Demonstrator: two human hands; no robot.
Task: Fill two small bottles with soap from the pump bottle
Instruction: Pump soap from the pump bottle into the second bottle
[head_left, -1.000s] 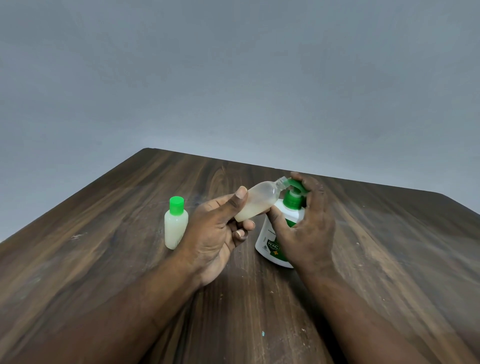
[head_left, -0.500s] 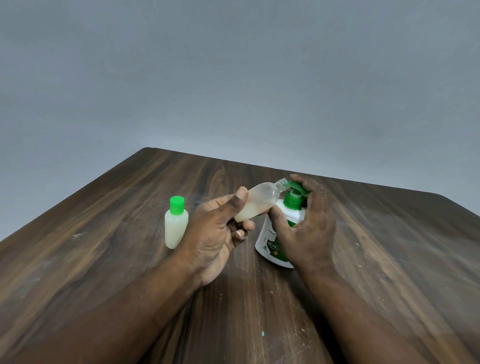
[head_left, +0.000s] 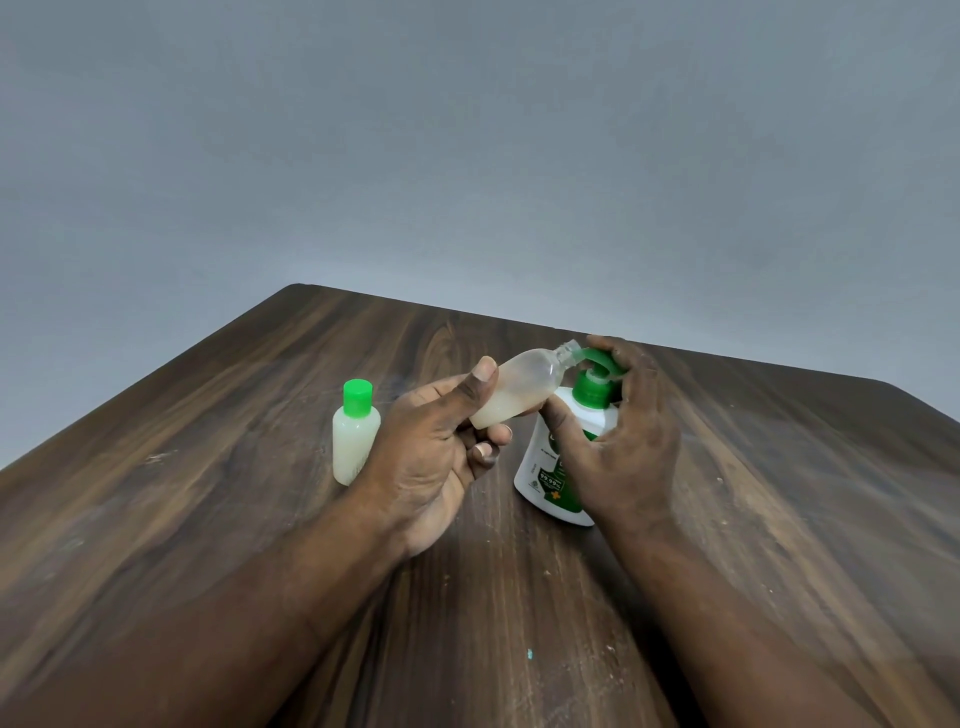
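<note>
the left hand (head_left: 436, 457) grips a tilted uncapped small bottle (head_left: 511, 395), its mouth at the pump nozzle. the right hand (head_left: 621, 441) wraps the pump bottle (head_left: 545, 478), fingers on the pump head. the capped small bottle (head_left: 355, 434) stands on the wooden table (head_left: 208, 467).

1 uncapped small bottle (head_left: 511, 392) tilted, mouth at spout of upright pump bottle (head_left: 540, 467), 1 green-capped small bottle (head_left: 355, 436) standing apart

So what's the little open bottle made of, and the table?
Little open bottle: probably plastic, frosted and see-through, since pale soap shows inside. Table: dark wood or a wood-print top, fairly smooth; streaky grain shows, but I cannot tell which.
</note>
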